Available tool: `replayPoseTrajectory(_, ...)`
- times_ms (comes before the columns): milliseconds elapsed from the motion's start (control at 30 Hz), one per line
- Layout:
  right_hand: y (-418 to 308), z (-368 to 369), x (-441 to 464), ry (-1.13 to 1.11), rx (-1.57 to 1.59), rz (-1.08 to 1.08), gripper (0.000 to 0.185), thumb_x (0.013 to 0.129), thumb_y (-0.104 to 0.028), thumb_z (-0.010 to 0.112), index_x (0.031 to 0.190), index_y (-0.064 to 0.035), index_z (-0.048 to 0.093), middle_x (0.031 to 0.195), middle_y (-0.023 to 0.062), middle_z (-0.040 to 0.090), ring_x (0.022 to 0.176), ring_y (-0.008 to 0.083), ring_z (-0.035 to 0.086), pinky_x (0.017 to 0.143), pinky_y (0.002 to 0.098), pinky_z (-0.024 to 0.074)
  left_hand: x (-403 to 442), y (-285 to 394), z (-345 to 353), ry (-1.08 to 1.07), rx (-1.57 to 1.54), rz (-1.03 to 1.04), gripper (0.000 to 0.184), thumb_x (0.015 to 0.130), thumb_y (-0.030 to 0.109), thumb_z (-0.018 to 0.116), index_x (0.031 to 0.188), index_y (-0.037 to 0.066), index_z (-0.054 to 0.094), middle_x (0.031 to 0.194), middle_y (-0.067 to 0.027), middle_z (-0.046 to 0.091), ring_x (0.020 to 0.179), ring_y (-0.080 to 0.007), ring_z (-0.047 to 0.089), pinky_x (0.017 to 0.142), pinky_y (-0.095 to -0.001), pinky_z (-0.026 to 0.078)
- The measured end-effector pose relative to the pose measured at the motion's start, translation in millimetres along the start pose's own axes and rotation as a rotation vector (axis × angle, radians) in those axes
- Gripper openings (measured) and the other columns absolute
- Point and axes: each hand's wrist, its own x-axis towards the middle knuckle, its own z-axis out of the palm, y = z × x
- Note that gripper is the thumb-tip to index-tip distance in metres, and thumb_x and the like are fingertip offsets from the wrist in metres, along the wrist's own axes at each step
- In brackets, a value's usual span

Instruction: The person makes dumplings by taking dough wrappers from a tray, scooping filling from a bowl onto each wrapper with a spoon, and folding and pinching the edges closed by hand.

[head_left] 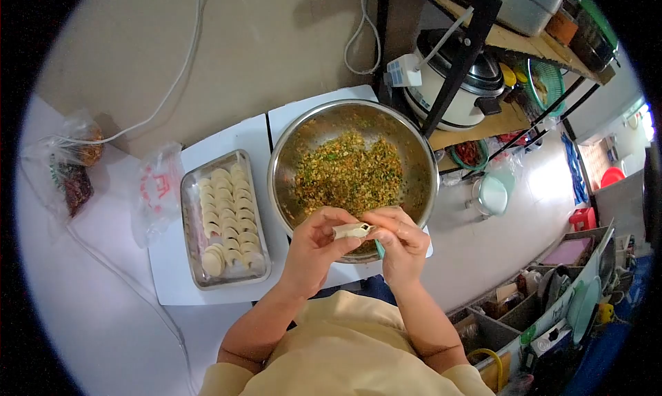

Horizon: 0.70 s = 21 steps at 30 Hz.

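A partly folded dumpling (350, 231) of pale dough sits between my two hands, with a dark gap at its right end. My left hand (312, 251) is closed around its left side. The fingers of my right hand (401, 248) pinch its right end. Both hands are over the near rim of a large steel bowl (276, 189) that holds chopped green, orange and brown filling (348, 172). Beneath my right hand a bit of a teal thing (380, 248) shows, mostly hidden. Left of the bowl, a metal tray (238, 281) holds rows of dumplings (224, 203) and a stack of round wrappers (213, 260).
Bowl and tray stand on a white table (169, 286) against a wall. Plastic bags (157, 189) lie to the left. At the right a shelf rack (476, 51) carries a rice cooker (458, 79). Farther right are a pale green bucket (492, 195) and grey bins (520, 317).
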Motion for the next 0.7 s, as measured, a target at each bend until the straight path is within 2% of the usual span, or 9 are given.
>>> replayPoseTrajectory(133, -3.9, -0.2, -0.4, -0.019, -0.069, -0.072, 0.012, 0.077, 0.001, 0.063, 0.089, 0.0013, 0.067, 0.087, 0.0104, 0.064, 0.083, 0.0192, 0.058, 0.072, 0.0292, 0.0458, -1.5, 0.1, 4.5, -0.015, 0.026, -0.014, 0.027, 0.079, -0.006, 0.064, 0.101, 0.003, 0.054, 0.097, -0.0049, 0.059, 0.089, -0.0111, 0.059, 0.079, -0.0243, 0.048)
replayPoseTrajectory(200, -3.0, -1.3, -1.1, 0.019, -0.198, -0.122, 0.014, 0.076, 0.002, 0.063, 0.089, 0.0010, 0.068, 0.087, 0.0109, 0.064, 0.082, 0.0202, 0.058, 0.073, 0.0297, 0.0456, -1.4, 0.1, 6.0, -0.006, 0.030, -0.034, 0.027, 0.079, -0.005, 0.065, 0.101, 0.004, 0.053, 0.097, -0.0048, 0.059, 0.088, -0.0109, 0.059, 0.079, -0.0241, 0.048)
replayPoseTrajectory(333, -4.3, 1.4, -1.2, 0.015, -0.150, -0.120, 0.012, 0.076, 0.002, 0.063, 0.087, 0.0010, 0.067, 0.086, 0.0108, 0.063, 0.081, 0.0209, 0.057, 0.073, 0.0299, 0.0447, 2.1, -3.8, 1.0, -0.008, 0.060, -0.019, 0.029, 0.077, -0.006, 0.064, 0.101, 0.004, 0.051, 0.093, -0.0056, 0.060, 0.089, -0.0143, 0.060, 0.079, -0.0266, 0.050)
replayPoseTrajectory(400, -2.7, 2.9, -1.9, 0.041, -0.061, 0.004, 0.007, 0.076, 0.001, 0.063, 0.084, 0.0016, 0.064, 0.084, 0.0106, 0.063, 0.080, 0.0213, 0.056, 0.072, 0.0298, 0.0441, 2.7, -3.2, 0.3, -0.011, 0.050, -0.026, 0.029, 0.077, -0.006, 0.064, 0.100, 0.004, 0.051, 0.094, -0.0062, 0.060, 0.089, -0.0145, 0.060, 0.080, -0.0271, 0.050)
replayPoseTrajectory(500, -1.9, 3.3, 0.1, -0.012, -0.179, -0.087, 0.009, 0.076, 0.000, 0.064, 0.085, 0.0015, 0.065, 0.084, 0.0102, 0.063, 0.080, 0.0211, 0.056, 0.071, 0.0298, 0.0440, 2.8, -1.7, 1.7, -0.006, 0.093, 0.017, 0.028, 0.078, -0.006, 0.064, 0.101, 0.004, 0.050, 0.097, -0.0081, 0.062, 0.091, -0.0152, 0.061, 0.082, -0.0272, 0.050)
replayPoseTrajectory(567, 0.9, 2.4, 0.8, 0.016, -0.215, -0.111, 0.010, 0.076, 0.000, 0.065, 0.085, 0.0010, 0.066, 0.084, 0.0101, 0.062, 0.079, 0.0210, 0.056, 0.071, 0.0296, 0.0440, 4.0, -1.0, 3.2, -0.017, 0.113, -0.084, 0.029, 0.078, -0.006, 0.063, 0.103, 0.003, 0.051, 0.097, -0.0080, 0.062, 0.091, -0.0150, 0.061, 0.082, -0.0263, 0.049)
replayPoseTrajectory(700, 2.8, 4.5, 0.2, 0.065, -0.216, -0.114, 0.008, 0.075, -0.002, 0.066, 0.083, -0.0005, 0.067, 0.084, 0.0101, 0.062, 0.078, 0.0213, 0.055, 0.069, 0.0293, 0.0433, 5.1, -0.7, 3.4, 0.021, 0.145, -0.117, 0.029, 0.078, -0.006, 0.063, 0.104, 0.001, 0.053, 0.095, -0.0079, 0.063, 0.090, -0.0148, 0.061, 0.081, -0.0260, 0.049)
